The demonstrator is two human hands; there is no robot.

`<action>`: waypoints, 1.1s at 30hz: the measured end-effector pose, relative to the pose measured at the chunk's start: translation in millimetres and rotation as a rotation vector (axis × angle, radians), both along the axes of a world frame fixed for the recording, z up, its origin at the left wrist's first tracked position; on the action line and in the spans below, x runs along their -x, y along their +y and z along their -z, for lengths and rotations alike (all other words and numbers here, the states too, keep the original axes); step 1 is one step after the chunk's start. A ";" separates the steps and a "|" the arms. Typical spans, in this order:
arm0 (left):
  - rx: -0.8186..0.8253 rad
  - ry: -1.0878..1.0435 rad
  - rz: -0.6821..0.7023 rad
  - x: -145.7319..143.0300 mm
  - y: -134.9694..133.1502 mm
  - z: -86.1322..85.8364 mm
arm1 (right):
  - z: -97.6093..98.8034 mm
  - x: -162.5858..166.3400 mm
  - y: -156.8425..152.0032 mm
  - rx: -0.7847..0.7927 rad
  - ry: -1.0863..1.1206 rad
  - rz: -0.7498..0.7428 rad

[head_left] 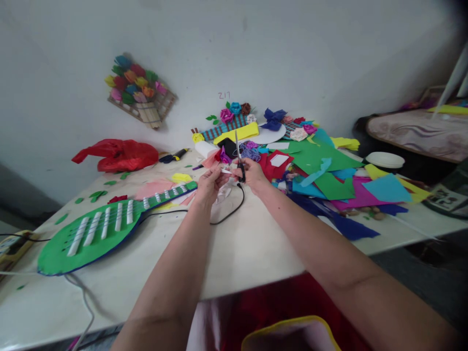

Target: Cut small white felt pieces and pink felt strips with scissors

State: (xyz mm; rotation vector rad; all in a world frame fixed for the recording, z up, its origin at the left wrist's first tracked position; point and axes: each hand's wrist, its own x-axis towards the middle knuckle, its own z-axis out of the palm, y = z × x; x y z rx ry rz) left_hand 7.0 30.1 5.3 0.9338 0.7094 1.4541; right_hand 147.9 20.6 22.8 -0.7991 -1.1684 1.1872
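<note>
Over the middle of the table, my left hand point(212, 181) is closed, pinching a small white piece of paper point(225, 171). Beside it my right hand point(253, 174) grips a pair of scissors point(237, 146) by the black handles, blades pointing up and away from the paper. The right fingertips come close to the paper's edge; whether they also touch it I cannot tell. Left of my hands lies a green paper guitar point(98, 239) with white strips across it. Pale pink paper point(155, 189) sits behind its neck.
Coloured sheets, including a large green one point(314, 155), pile up on the right. A red plastic bag point(124, 155) lies back left. A black cable point(234, 212) curves below my hands. Paper flowers point(226, 115) stand by the wall. A white lid point(385, 159) is at right.
</note>
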 end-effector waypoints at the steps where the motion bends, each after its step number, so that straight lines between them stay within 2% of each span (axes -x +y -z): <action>1: 0.022 -0.006 0.001 0.2 -0.1 -0.2 | -0.1 0.2 -0.1 0.002 0.001 0.001; 10: 0.108 -0.175 0.014 -1.0 -0.8 0.6 | 3.2 1.6 0.8 0.001 0.009 0.013; 20: 0.029 -0.090 -0.067 1.3 0.0 -1.0 | 5.0 -2.4 2.4 0.024 -0.089 0.009; 25: -0.039 -0.150 -0.132 9.1 -1.0 -4.6 | 3.9 -13.4 2.7 0.023 -0.250 -0.156; 29: -0.032 -0.180 -0.163 12.0 -0.9 -5.9 | 1.0 -19.8 -0.8 0.030 -0.366 -0.320; 33: -0.017 -0.181 -0.192 13.0 1.6 -4.4 | -2.7 -23.7 -3.0 0.067 -0.467 -0.411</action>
